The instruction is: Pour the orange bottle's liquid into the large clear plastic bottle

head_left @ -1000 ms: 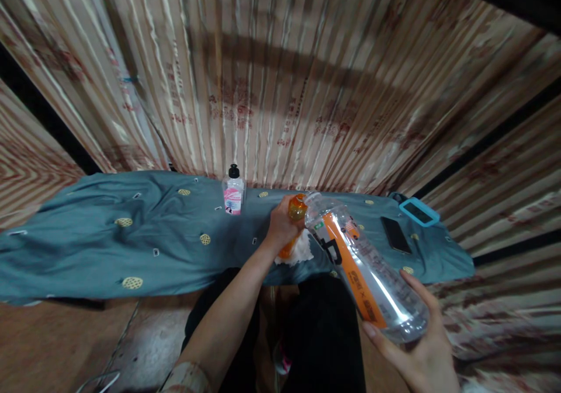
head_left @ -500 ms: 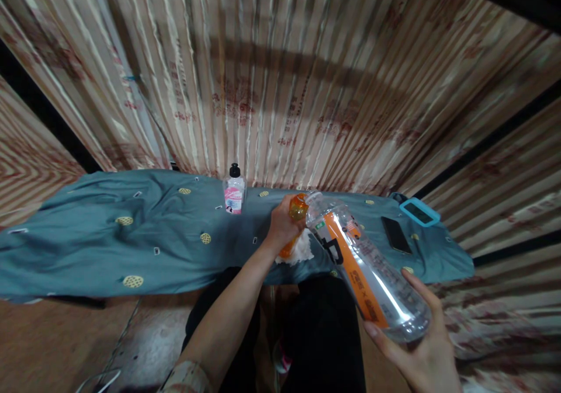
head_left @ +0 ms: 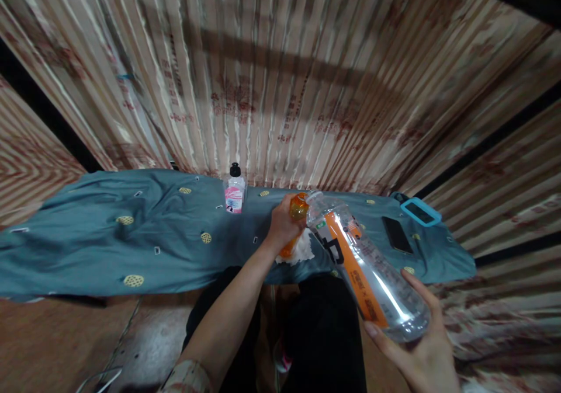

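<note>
My left hand (head_left: 283, 225) is wrapped round an orange see-through bottle (head_left: 299, 207), whose lower end rests on white crumpled tissue (head_left: 303, 250). In my right hand (head_left: 423, 337) is a large clear plastic bottle (head_left: 368, 264) with an orange label, gripped near its base. This clear bottle is tilted, its neck pointing up and left towards the orange bottle's top. The two mouths are close together; I cannot tell whether they touch. Any liquid inside the clear bottle is hard to make out.
A small bottle with a black cap and pink label (head_left: 234, 197) stands on the teal cloth (head_left: 166, 253). To the right lie a black phone (head_left: 397, 235) and a blue-framed device (head_left: 421, 211). Behind hangs a pleated curtain (head_left: 263, 89). My knees are below the front edge.
Both hands and both bottles hold almost the same position. Only the camera view has shifted very slightly.
</note>
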`<state>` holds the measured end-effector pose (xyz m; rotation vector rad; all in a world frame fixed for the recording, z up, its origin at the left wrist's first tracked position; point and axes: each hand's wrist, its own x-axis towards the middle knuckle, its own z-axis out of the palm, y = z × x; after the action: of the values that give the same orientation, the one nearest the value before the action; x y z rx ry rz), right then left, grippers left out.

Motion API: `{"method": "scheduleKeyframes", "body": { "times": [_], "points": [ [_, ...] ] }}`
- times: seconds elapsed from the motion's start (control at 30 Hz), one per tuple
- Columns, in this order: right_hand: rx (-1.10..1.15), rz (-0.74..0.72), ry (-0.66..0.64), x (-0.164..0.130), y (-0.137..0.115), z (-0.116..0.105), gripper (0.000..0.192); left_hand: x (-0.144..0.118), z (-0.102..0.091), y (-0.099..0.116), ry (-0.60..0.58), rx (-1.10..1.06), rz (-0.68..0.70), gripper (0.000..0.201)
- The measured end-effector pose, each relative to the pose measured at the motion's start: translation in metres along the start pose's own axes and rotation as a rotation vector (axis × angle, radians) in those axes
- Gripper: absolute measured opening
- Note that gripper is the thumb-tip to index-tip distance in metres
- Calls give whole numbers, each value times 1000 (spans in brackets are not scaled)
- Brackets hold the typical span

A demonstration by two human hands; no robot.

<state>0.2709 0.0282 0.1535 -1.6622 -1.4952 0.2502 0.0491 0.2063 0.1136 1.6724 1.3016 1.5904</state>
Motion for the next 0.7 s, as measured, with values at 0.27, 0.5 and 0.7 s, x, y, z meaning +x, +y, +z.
{"method": "scheduleKeyframes", "body": {
  "times": [0.27,0.5,0.7],
  "points": [
    [12,44,1,-2,-12,1,93,0,-1,2,-3,8,-23,44],
    [32,26,-5,-1,-8,1,90,0,-2,5,-2,10,-20,42],
    [49,31,-5,-2,-15,2,90,1,-3,7,-17,18,-21,44]
  ]
}}
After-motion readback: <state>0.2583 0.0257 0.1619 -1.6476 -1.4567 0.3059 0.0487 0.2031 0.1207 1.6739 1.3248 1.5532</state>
